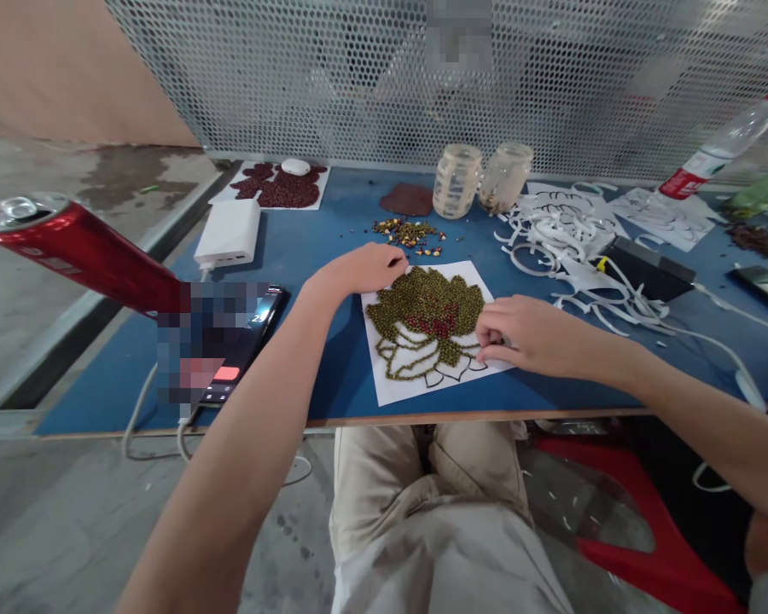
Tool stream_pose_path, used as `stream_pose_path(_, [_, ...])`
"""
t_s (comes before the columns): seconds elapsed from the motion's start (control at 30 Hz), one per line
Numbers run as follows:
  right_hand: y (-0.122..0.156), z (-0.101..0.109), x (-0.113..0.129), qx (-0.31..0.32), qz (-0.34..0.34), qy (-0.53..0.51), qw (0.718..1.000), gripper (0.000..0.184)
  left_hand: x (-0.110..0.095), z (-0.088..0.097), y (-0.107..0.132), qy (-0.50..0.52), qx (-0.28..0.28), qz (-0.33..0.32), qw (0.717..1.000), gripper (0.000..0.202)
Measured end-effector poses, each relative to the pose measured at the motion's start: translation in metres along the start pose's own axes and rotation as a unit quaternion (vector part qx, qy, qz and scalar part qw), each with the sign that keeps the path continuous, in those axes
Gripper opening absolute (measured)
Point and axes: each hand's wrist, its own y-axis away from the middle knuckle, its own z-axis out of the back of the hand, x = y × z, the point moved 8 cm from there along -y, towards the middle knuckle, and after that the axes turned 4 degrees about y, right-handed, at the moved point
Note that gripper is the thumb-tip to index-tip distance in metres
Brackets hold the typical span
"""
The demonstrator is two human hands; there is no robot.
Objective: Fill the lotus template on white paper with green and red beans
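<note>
A white paper (393, 388) lies near the table's front edge with a lotus flower outline on it. Green beans (416, 294) cover the upper petals, and dark red beans (441, 322) fill the centre. Some lower petals are only edged with beans or show bare black lines. My left hand (375, 267) rests at the paper's upper left corner, fingers bent down and closed, tips partly hidden. At the right edge of the picture, my right hand (518, 335) has its fingers curled in with the thumb below; anything between them is too small to make out.
Loose mixed beans (410, 232) lie behind the paper, near two plastic jars (457, 181). Paper strips (563, 226) and a bottle (710, 162) are on the right. A red can (90, 256), a phone (249, 341) and a white power bank (229, 232) stand left.
</note>
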Motion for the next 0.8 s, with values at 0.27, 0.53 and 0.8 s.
stream_pose_path(0.27, [0.027, 0.023, -0.009, -0.129, 0.033, 0.004, 0.991, 0.027, -0.001, -0.001, 0.001, 0.004, 0.002, -0.003, 1.0, 0.029])
stream_pose_path(0.53, [-0.052, 0.077, -0.085, -0.215, -0.061, 0.018, 0.975, 0.016, 0.0, -0.001, -0.002, -0.007, -0.005, -0.01, 1.0, 0.027])
stream_pose_path(0.8, [-0.158, 0.053, -0.134, -0.154, -0.083, 0.058, 0.983, 0.015, -0.001, -0.001, -0.002, -0.012, -0.018, -0.002, 1.0, 0.027])
